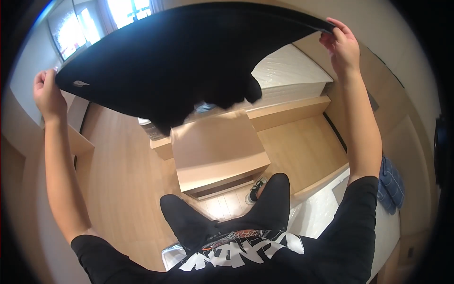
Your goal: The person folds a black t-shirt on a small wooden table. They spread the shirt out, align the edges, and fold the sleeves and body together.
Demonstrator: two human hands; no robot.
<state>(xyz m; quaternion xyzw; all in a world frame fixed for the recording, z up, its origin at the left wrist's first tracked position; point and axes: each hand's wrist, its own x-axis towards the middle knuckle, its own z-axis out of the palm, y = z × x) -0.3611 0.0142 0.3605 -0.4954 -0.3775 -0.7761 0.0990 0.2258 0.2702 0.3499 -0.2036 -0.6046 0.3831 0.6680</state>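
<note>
Black cloth (165,61) | our left hand (50,96) + right hand (345,51) pinch opposite ends | skimpy grip, might slip imo

Mattress (292,66) partly behind black cloth (175,57)

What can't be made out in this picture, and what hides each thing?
In the head view:
Black cloth: its far side faces away from the camera.
Blue item: mostly hidden behind the cloth.
Container: partly hidden by the cloth.
Window: outside lost in glare, top cut off by the picture's edge.
</note>
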